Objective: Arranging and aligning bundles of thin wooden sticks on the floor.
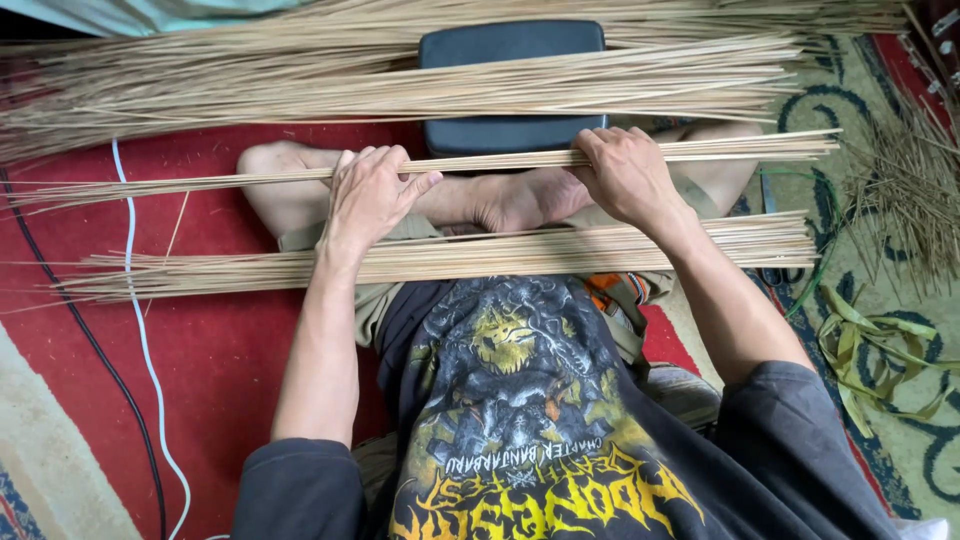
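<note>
Both hands' grip (372, 195) (622, 172) closes around stick bundle (500, 160).

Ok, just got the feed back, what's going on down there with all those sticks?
A person sits cross-legged on a red carpet and grips a thin bundle of long, pale sticks with both hands: left hand, right hand. The bundle lies crosswise above the feet. A second bundle rests across the lap, and a far bigger pile lies beyond, partly over a dark cushion. Loose green strips lie to the right.
</note>
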